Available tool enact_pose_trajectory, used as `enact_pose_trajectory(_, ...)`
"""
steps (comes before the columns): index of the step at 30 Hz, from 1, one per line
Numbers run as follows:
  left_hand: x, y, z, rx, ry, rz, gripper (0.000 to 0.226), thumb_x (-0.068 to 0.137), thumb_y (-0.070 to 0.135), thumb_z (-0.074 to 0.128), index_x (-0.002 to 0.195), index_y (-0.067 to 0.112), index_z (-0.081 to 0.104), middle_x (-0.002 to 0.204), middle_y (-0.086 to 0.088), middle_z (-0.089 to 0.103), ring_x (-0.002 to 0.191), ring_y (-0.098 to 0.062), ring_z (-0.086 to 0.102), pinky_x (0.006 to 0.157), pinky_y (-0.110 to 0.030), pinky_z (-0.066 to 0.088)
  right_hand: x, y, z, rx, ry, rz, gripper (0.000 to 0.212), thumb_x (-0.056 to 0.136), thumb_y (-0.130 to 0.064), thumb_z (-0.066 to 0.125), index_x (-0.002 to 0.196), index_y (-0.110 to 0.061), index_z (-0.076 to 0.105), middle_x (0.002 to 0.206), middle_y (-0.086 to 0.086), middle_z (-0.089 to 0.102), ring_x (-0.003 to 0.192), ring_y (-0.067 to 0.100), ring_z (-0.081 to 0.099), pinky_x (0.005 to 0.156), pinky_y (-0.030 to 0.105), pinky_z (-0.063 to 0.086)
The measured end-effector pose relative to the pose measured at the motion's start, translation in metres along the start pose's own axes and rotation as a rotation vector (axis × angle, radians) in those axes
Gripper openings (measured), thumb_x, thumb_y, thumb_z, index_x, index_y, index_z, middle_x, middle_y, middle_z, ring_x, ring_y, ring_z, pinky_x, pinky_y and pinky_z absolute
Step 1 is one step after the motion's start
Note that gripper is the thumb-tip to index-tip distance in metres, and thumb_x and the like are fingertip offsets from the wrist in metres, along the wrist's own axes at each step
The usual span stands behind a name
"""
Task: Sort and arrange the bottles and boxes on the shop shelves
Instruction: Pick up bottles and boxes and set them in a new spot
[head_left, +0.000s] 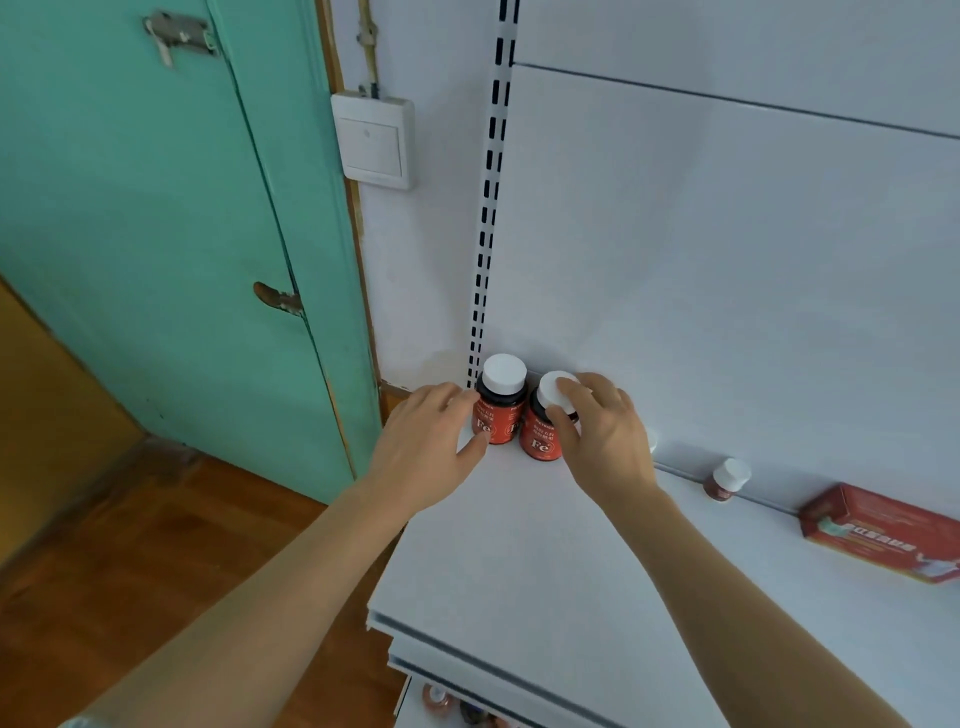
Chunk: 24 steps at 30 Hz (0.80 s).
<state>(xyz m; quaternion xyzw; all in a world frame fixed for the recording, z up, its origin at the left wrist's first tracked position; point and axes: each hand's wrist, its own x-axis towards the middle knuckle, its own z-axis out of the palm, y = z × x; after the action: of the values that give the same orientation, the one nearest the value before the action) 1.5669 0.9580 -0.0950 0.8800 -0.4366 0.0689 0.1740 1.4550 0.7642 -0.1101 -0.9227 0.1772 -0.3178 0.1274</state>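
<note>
Two dark bottles with white caps and red "Fe" labels stand side by side in the back left corner of the white shelf (519, 561). My left hand (431, 441) touches the left bottle (500, 400) with fingertips and thumb on its side. My right hand (597, 431) grips the right bottle (543, 426) around its cap and shoulder; this bottle leans slightly. Farther right along the back panel stands a small white-capped bottle (727, 478), and a red box (883, 530) lies beyond it.
A slotted upright rail (491, 208) runs up the shelf's left back corner. A green door (156, 234) and a wall switch (374, 140) are to the left. A lower shelf (467, 670) with more bottles (441, 699) shows beneath. Wooden floor (156, 545) lies below left.
</note>
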Motion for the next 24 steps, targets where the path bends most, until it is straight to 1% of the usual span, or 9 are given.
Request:
enact_pose_trajectory(7,0.006,-0.018,0.000,-0.057,-0.021,0.101,0.051,0.095,0.047,0.049,0.138,0.020,0.047,0.134,0.003,0.054,0.124,-0.018,0.049,0.101,-0.033,0.043,-0.002,-0.015,0.002,-0.055,0.035,0.094,0.026,0.086,-0.007,0.068,0.112,-0.009,0.067,0.118,0.015,0.062,0.092,0.040,0.060,0.074,0.044,0.054)
enact_pose_trajectory(12,0.004,-0.028,0.000,-0.076,-0.027,0.151,0.050,0.095,0.047,0.050,0.137,0.020,0.047,0.136,0.002,0.053,0.126,-0.018,0.048,0.101,-0.033,0.042,-0.003,-0.021,0.002,-0.071,0.023,0.117,0.027,0.089,-0.008,0.066,0.116,-0.010,0.065,0.122,0.014,0.059,0.096,0.039,0.060,0.076,0.044,0.054)
enact_pose_trajectory(16,0.006,-0.031,-0.002,-0.085,-0.019,0.176,0.049,0.095,0.047,0.050,0.136,0.020,0.047,0.134,0.002,0.054,0.124,-0.018,0.048,0.100,-0.033,0.044,-0.002,-0.026,0.000,-0.090,-0.014,0.135,0.025,0.092,-0.012,0.063,0.117,-0.011,0.064,0.124,0.013,0.058,0.099,0.037,0.060,0.075,0.043,0.053)
enact_pose_trajectory(19,0.007,-0.029,-0.005,-0.091,-0.020,0.193,0.049,0.095,0.046,0.050,0.136,0.019,0.047,0.134,0.001,0.054,0.124,-0.019,0.048,0.100,-0.035,0.045,-0.002,-0.028,-0.005,-0.103,-0.054,0.153,0.027,0.093,-0.016,0.062,0.120,-0.013,0.063,0.129,0.009,0.057,0.104,0.035,0.058,0.077,0.041,0.052)
enact_pose_trajectory(21,0.008,-0.027,-0.006,-0.105,-0.017,0.198,0.048,0.095,0.044,0.051,0.135,0.018,0.047,0.134,0.000,0.054,0.124,-0.020,0.048,0.100,-0.036,0.045,-0.002,-0.028,-0.009,-0.117,-0.101,0.161,0.030,0.094,-0.018,0.060,0.124,-0.015,0.061,0.133,0.007,0.055,0.109,0.035,0.056,0.080,0.043,0.052)
enact_pose_trajectory(24,0.010,-0.023,-0.010,-0.129,0.022,0.213,0.044,0.094,0.041,0.053,0.130,0.017,0.051,0.129,-0.001,0.056,0.120,-0.021,0.050,0.098,-0.038,0.047,-0.005,-0.031,-0.016,-0.157,-0.158,0.165,0.041,0.094,-0.020,0.058,0.135,-0.018,0.053,0.143,0.007,0.048,0.119,0.036,0.051,0.086,0.047,0.052)
